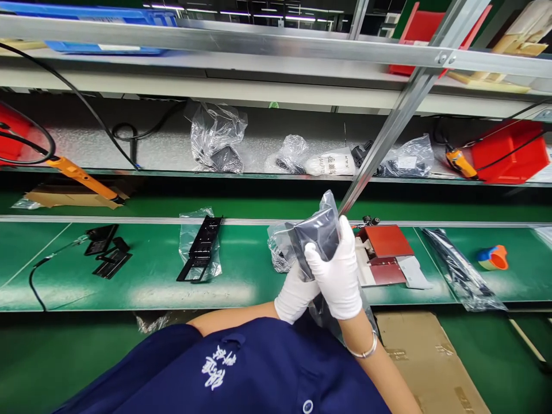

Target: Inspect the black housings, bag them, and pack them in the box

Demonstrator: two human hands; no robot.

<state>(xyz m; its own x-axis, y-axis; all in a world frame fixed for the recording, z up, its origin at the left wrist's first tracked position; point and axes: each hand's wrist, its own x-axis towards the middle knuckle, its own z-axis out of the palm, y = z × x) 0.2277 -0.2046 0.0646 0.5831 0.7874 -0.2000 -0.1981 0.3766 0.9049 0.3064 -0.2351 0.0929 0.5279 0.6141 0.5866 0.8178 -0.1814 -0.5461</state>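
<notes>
A dark flat part in a clear plastic bag is held up in front of my chest, tilted. My right hand, in a white glove, grips it with the thumb across its near face. Lower down, my left hand, gloved too, holds the bag's left underside; its fingers are mostly hidden. Loose plastic hangs below my wrists. Just behind my hands, another clear bag with dark contents lies on the green bench. A red and white fixture stands to the right.
On the bench are black parts, a long black part on plastic, bagged black strips and a tape roll. An orange electric screwdriver hangs left. A metal post slants behind my hands. Bagged parts line the shelf.
</notes>
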